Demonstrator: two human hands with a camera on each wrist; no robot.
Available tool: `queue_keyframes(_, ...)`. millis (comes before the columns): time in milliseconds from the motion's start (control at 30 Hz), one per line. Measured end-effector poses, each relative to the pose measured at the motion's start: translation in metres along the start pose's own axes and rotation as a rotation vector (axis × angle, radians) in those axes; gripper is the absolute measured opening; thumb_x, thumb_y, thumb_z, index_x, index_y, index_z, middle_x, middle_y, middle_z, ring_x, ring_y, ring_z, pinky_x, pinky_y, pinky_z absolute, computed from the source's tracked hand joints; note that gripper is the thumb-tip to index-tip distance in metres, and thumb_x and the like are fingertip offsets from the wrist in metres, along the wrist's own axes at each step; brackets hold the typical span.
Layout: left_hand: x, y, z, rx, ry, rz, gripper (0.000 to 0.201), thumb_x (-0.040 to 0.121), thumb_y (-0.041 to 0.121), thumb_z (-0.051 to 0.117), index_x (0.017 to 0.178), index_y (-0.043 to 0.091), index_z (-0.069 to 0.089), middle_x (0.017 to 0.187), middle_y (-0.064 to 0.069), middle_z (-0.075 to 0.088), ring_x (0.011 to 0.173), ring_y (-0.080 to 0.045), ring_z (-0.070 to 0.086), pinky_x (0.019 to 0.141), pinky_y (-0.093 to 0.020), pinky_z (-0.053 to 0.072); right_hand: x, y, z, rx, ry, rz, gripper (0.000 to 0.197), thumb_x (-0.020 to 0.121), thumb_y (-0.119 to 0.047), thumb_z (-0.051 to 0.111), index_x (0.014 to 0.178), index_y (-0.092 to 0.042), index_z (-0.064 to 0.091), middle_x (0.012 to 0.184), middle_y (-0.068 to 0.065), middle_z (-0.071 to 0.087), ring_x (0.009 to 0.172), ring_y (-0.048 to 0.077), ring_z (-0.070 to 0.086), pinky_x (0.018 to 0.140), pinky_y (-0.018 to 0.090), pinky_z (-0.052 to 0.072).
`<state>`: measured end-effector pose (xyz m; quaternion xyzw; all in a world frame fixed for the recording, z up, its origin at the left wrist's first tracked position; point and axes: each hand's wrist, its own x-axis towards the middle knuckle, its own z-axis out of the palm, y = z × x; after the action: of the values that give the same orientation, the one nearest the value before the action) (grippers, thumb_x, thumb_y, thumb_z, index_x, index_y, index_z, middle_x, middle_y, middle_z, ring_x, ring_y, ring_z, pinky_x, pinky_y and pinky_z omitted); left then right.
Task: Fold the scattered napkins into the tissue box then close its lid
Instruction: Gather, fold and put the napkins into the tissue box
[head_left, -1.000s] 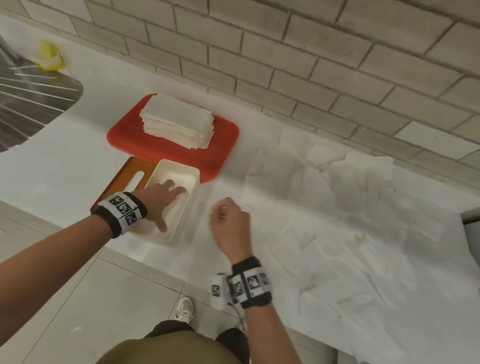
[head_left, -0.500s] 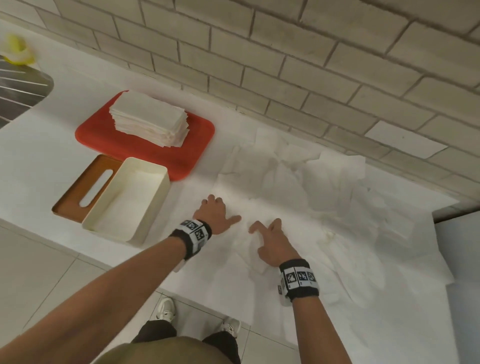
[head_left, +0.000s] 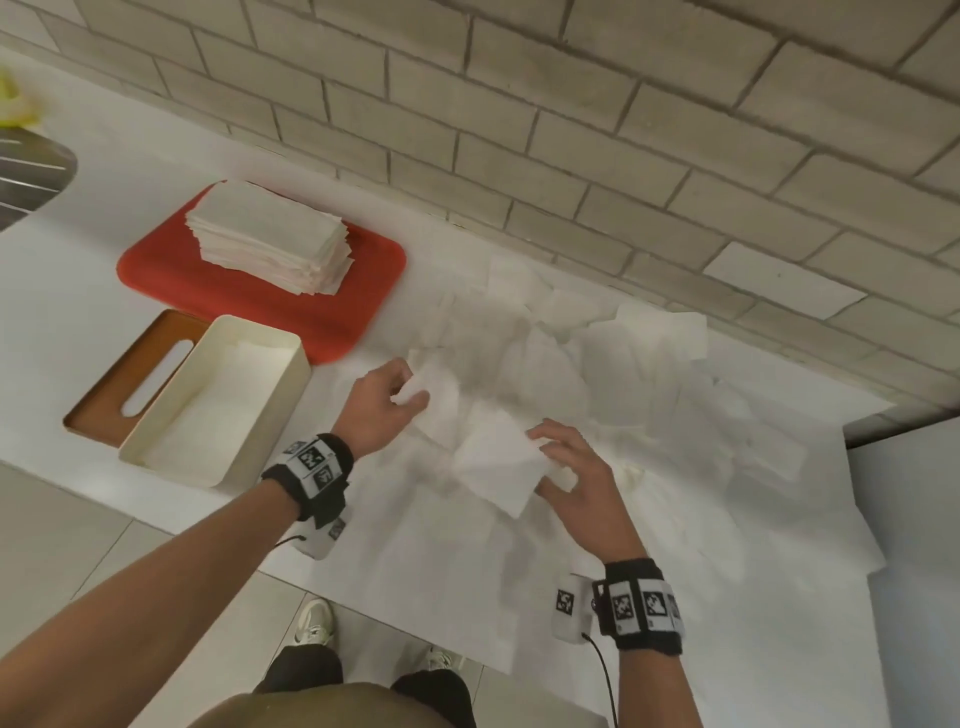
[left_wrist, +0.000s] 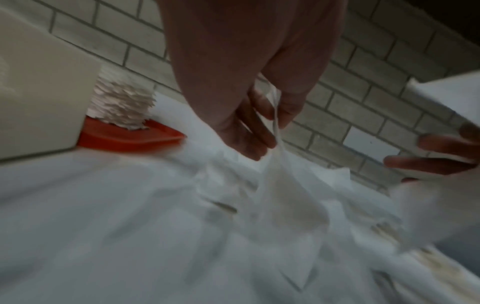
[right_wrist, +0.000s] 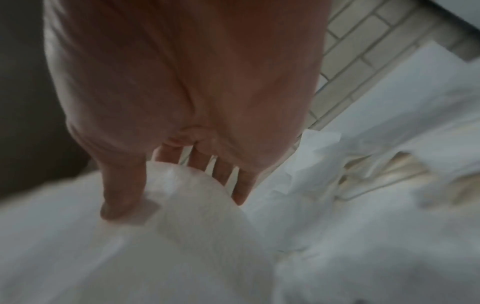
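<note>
Several loose white napkins (head_left: 649, 374) lie scattered over the white counter. My left hand (head_left: 410, 395) pinches one corner of a napkin (head_left: 488, 457) lifted off the pile. My right hand (head_left: 545, 457) holds its opposite edge between thumb and fingers. In the left wrist view the napkin (left_wrist: 278, 164) hangs from my left fingertips (left_wrist: 262, 144). In the right wrist view the napkin (right_wrist: 187, 205) bulges under my thumb. The cream tissue box (head_left: 291, 384) stands open to the left of my left hand, white paper on its floor. Its brown slotted lid (head_left: 104, 395) lies beside it.
A red tray (head_left: 358, 291) behind the box carries a stack of folded napkins (head_left: 270, 239). A brick wall (head_left: 571, 156) backs the counter. A metal rack (head_left: 31, 176) and a yellow item (head_left: 13, 104) sit far left. A grey surface (head_left: 914, 493) borders the right.
My left hand came out of the box and moved right to the pile. Both hands pressed on the napkins, then lifted one sheet between them.
</note>
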<state>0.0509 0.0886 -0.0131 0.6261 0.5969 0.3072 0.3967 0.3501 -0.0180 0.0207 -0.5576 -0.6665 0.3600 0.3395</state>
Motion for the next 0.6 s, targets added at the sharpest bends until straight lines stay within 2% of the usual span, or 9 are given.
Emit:
queue_keyframes(67,-0.004,0.013,-0.016,-0.136,-0.006,0.046,0.025,0.097,0.012,0.075,0.091,0.014,0.051,0.071,0.017,0.058,0.061,-0.004,0.052,0.062,-0.029,0.041,0.008,-0.027,-0.002,0.178,0.001,0.037,0.023,0.099,-0.003,0.075,0.117,-0.017,0.076,0.116,-0.010,0.074,0.110,0.004,0.067,0.094,0.022,0.051)
queue_keyframes(100,-0.007,0.019,-0.023,-0.189,-0.019,0.087,0.023,0.099,0.009,0.074,0.100,0.013,0.052,0.081,0.016,0.062,0.065,-0.005,0.058,0.061,-0.028,0.045,0.014,-0.040,0.001,0.236,0.015,0.033,0.017,0.101,-0.005,0.072,0.114,-0.016,0.074,0.106,-0.009,0.074,0.099,0.004,0.066,0.084,0.021,0.050)
queue_keyframes(200,-0.021,0.043,-0.043,-0.267,-0.063,0.260,0.043,0.098,0.000,0.072,0.132,0.016,0.050,0.130,0.015,0.058,0.083,-0.020,0.070,0.062,-0.035,0.055,0.035,-0.071,0.026,0.346,0.097,0.030,0.003,0.105,-0.014,0.069,0.107,-0.015,0.071,0.098,-0.010,0.073,0.090,0.005,0.065,0.077,0.023,0.050)
queue_keyframes(233,-0.024,0.047,-0.050,-0.278,-0.075,0.295,0.048,0.098,-0.003,0.072,0.137,0.017,0.052,0.138,0.011,0.056,0.090,-0.023,0.071,0.066,-0.038,0.056,0.041,-0.078,0.037,0.371,0.098,0.047,0.003,0.107,-0.017,0.069,0.105,-0.015,0.071,0.096,-0.012,0.073,0.088,0.004,0.066,0.076,0.023,0.051)
queue_keyframes(300,-0.030,0.049,-0.060,-0.267,-0.083,0.308,0.036,0.099,-0.001,0.069,0.131,0.015,0.066,0.134,0.004,0.067,0.106,-0.021,0.073,0.081,-0.039,0.059,0.051,-0.087,0.062,0.372,0.091,0.079,0.011,0.108,-0.023,0.068,0.099,-0.017,0.071,0.090,-0.015,0.072,0.083,0.001,0.063,0.074,0.023,0.049)
queue_keyframes(367,-0.034,0.047,-0.070,-0.318,-0.069,0.181,0.023,0.099,0.011,0.063,0.117,0.013,0.077,0.122,0.001,0.077,0.108,-0.020,0.073,0.093,-0.047,0.058,0.057,-0.092,0.088,0.342,0.110,0.104,0.023,0.109,-0.030,0.066,0.089,-0.017,0.065,0.082,-0.017,0.064,0.077,0.002,0.057,0.072,0.026,0.045)
queue_keyframes(433,-0.042,0.049,-0.082,-0.523,-0.072,0.016,0.027,0.104,0.021,0.055,0.102,0.020,0.082,0.107,0.004,0.078,0.099,-0.017,0.072,0.092,-0.047,0.057,0.060,-0.098,0.111,0.324,0.151,0.133,0.033,0.109,-0.036,0.065,0.086,-0.014,0.058,0.078,-0.014,0.058,0.074,0.005,0.051,0.070,0.030,0.043)
queue_keyframes(500,-0.050,0.050,-0.097,-0.634,-0.080,-0.038,0.041,0.113,0.034,0.046,0.094,0.028,0.082,0.095,0.009,0.076,0.094,-0.010,0.071,0.089,-0.037,0.057,0.060,-0.108,0.130,0.320,0.182,0.165,0.031,0.110,-0.039,0.063,0.089,-0.016,0.060,0.082,-0.011,0.065,0.077,0.006,0.057,0.073,0.031,0.047)
queue_keyframes(600,-0.056,0.037,-0.117,-0.308,0.002,0.090,0.024,0.104,0.046,0.064,0.103,0.025,0.077,0.099,0.005,0.077,0.093,-0.014,0.073,0.081,-0.038,0.059,0.061,-0.124,0.159,0.331,0.232,0.157,0.016,0.107,-0.040,0.067,0.109,-0.025,0.063,0.106,-0.008,0.070,0.101,0.012,0.067,0.088,0.037,0.056)
